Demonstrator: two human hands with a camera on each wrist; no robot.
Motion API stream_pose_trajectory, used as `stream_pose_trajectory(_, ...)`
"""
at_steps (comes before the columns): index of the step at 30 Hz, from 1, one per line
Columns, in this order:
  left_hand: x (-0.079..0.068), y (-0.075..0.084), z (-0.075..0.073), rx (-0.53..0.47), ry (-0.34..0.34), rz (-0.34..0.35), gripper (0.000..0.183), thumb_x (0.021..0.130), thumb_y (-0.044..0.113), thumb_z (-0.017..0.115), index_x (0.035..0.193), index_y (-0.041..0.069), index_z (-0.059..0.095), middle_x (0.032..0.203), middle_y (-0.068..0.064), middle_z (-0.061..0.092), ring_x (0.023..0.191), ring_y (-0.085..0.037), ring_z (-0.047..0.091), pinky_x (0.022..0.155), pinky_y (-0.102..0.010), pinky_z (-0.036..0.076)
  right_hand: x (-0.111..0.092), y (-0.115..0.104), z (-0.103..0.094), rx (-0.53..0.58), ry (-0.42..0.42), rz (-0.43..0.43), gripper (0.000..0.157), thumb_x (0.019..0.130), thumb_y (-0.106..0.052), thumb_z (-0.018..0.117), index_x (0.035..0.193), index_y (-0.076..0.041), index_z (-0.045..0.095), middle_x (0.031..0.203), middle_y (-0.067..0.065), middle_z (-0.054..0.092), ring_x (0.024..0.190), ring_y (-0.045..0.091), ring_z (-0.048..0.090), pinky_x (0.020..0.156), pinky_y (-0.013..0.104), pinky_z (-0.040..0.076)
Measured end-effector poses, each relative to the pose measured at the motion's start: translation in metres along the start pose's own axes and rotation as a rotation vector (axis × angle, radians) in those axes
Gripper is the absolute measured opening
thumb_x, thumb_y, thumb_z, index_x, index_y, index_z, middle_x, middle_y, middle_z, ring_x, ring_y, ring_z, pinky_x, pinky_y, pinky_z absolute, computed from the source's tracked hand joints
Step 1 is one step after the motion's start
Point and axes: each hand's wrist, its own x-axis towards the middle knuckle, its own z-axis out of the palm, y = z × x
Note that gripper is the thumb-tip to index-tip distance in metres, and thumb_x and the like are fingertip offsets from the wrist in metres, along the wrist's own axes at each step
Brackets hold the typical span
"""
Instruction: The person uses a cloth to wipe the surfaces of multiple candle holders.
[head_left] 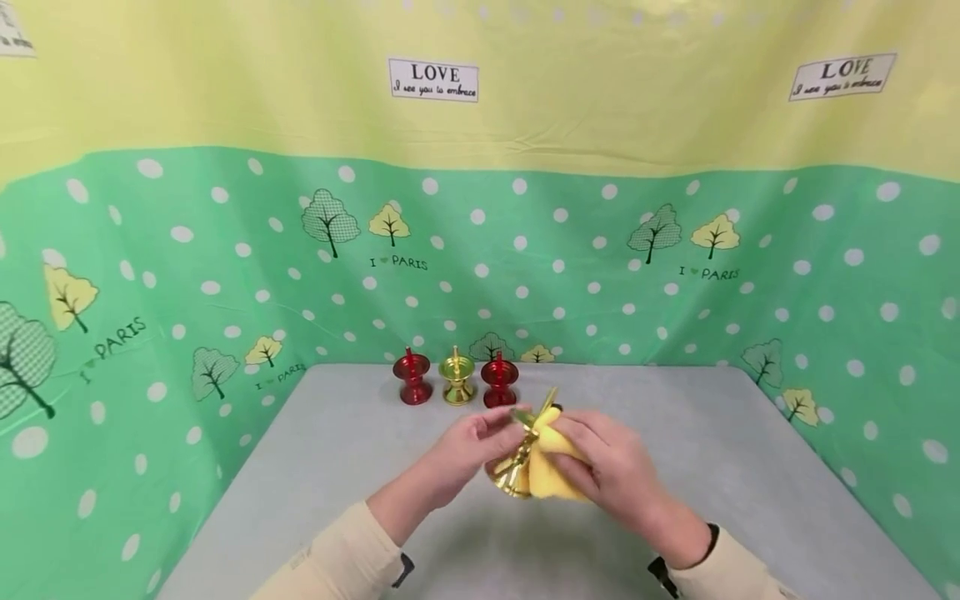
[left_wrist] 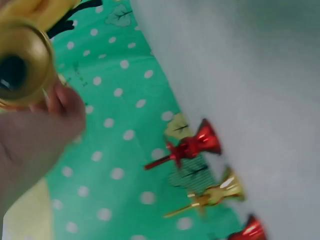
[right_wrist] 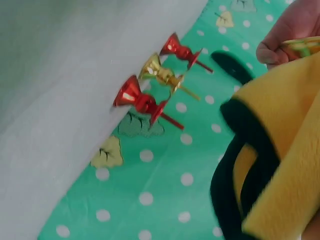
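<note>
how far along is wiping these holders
Done: unclear; nothing shows whether the red holders and rear gold holder are wiped. In hand: front gold holder in the left hand, yellow cloth against it in right hand. Left: likely finishing it, and any unwiped others.

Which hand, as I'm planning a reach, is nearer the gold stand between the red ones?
Left. The left hand is in front of that gold stand; the right hand, gripping yellow cloth, is farther off, to its right.
</note>
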Motion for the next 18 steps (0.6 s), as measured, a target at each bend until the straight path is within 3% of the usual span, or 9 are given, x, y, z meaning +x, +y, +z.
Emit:
stream_pose_trajectory(2, 0.002, 0.003, 0.006, 0.101, 0.078, 0.027, 0.060, 0.103, 0.045, 0.071, 0.152, 0.012, 0.057, 0.138, -0.003, 0.073, 0.125, -0.017, 0.068, 0.111, -0.038, 0.055, -0.001, 0.000, -0.003, -0.081, -0.006, 0.043, 0.043, 0.114, -0.042, 0.051, 0.113, -0.008, 0.077, 0.104, 0.006, 0.076, 0.086, 0.022, 0.073, 0.071, 0.039, 0.064)
stream_pose_trajectory(4, 0.004, 0.004, 0.011, 0.149, 0.129, 0.042, 0.067, 0.100, 0.045, 0.075, 0.154, 0.010, 0.055, 0.140, -0.011, 0.071, 0.125, -0.021, 0.068, 0.105, -0.038, 0.060, 0.000, -0.001, -0.005, -0.147, -0.018, 0.056, 0.045, 0.114, -0.044, 0.049, 0.111, -0.009, 0.077, 0.102, 0.005, 0.076, 0.085, 0.023, 0.073, 0.069, 0.041, 0.063)
stream_pose_trajectory(9, 0.006, 0.004, 0.013, 0.120, 0.175, 0.043, 0.060, 0.100, 0.040, 0.077, 0.149, 0.010, 0.058, 0.132, -0.013, 0.071, 0.116, -0.020, 0.068, 0.095, -0.030, 0.061, 0.007, -0.008, -0.004, -0.196, 0.003, -0.018, 0.040, 0.113, -0.039, 0.053, 0.109, -0.007, 0.076, 0.101, 0.005, 0.075, 0.081, 0.023, 0.070, 0.067, 0.042, 0.061)
stream_pose_trajectory(13, 0.004, 0.004, 0.007, 0.052, 0.089, 0.060, 0.054, 0.104, 0.033, 0.071, 0.151, 0.010, 0.055, 0.135, -0.011, 0.069, 0.118, -0.018, 0.067, 0.094, -0.030, 0.061, 0.012, -0.016, -0.004, -0.182, 0.077, -0.075, 0.037, 0.112, -0.037, 0.056, 0.109, -0.006, 0.077, 0.100, 0.006, 0.075, 0.077, 0.022, 0.067, 0.064, 0.039, 0.059)
stream_pose_trajectory(18, -0.003, 0.008, -0.001, -0.084, -0.116, 0.136, 0.047, 0.108, 0.026, 0.058, 0.151, 0.007, 0.053, 0.126, 0.003, 0.072, 0.112, -0.009, 0.070, 0.096, -0.027, 0.060, 0.022, -0.019, -0.008, -0.104, 0.198, -0.205, 0.034, 0.110, -0.034, 0.062, 0.108, -0.005, 0.079, 0.097, 0.006, 0.078, 0.075, 0.021, 0.067, 0.064, 0.034, 0.056)
